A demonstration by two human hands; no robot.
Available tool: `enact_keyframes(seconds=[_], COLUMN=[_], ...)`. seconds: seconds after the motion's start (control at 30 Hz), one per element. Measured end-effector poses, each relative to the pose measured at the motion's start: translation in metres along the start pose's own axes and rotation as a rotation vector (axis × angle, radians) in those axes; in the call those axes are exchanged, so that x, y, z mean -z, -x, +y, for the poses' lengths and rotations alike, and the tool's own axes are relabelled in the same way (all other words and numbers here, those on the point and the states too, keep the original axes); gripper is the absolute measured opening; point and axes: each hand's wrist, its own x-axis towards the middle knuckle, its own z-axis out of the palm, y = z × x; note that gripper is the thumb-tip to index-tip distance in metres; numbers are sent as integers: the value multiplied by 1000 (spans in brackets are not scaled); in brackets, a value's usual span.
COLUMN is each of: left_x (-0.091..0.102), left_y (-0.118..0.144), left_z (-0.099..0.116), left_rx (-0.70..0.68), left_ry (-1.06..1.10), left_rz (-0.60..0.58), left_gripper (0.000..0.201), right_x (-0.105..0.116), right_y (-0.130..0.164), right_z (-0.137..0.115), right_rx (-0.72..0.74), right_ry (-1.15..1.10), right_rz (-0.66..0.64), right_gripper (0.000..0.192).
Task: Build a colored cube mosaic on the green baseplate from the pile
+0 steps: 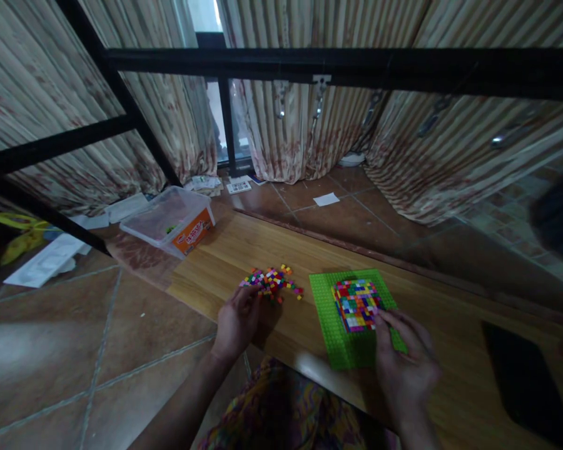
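A green studded baseplate (326, 331) lies on the wooden table, with a dense multicoloured block of small building bricks (356, 303) on it. Over the right edge of that block, my right hand (406, 356) has thumb and forefinger pinched together on a small brick, which looks pink and is partly hidden. My left hand (238, 319) is at the near left edge of a loose pile of tiny coloured bricks (273, 281). Its fingers are curled and closed; anything between them is too small or hidden to make out.
A clear plastic box (162, 215) with an orange label stands at the table's (234, 244) far left end. A dark flat object (525, 381) lies at right. Black metal bars (309, 62) cross ahead, with curtains (286, 137) behind. Papers lie on the tiled floor (136, 350).
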Motion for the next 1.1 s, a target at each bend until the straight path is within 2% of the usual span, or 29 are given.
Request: enact_keyframes(seconds=[0.13, 0.23, 0.3, 0.43, 0.6, 0.73, 0.83, 0.9, 0.93, 1.0, 1.1], left_x=[4, 1, -3, -9, -14, -10, 0, 5, 5, 1, -12], left_y=[-38, -64, -74, -83, -87, -88, -80, -64, -53, -25, 18], left_z=[-1, 6, 11, 18, 24, 28, 36, 47, 53, 66, 82], left_rx=[-69, -120, -108, -63, -81, -117, -146, -67, -6, 161, 520], left_ry=[-205, -359, -434, -537, -587, -567, -387, -128, 32, 366, 872], left_rz=[3, -115, -195, -266, -306, -287, -221, -206, -236, -378, -554], left_gripper=[25, 23, 22, 24, 24, 20, 20, 20, 19, 20, 22], right_x=[0, -3, -4, -1, 4, 3, 3, 2, 2, -1, -4], right_y=[9, 21, 30, 40, 43, 42, 41, 42, 43, 45, 49], right_z=[-24, -36, -41, -45, -47, -49, -53, -58, -60, -66, -74], right_rx=[83, 91, 79, 26, -34, -66, -85, -106, -113, -119, -104], right_ry=[-57, -71, -102, -136, -133, -148, -176, -198, -208, -224, -257], right_rz=[-97, -155, -187, -255, -289, -290, -292, -326, -351, -405, -461], right_gripper=[13, 14, 15, 16, 16, 16, 16, 17, 18, 21, 26])
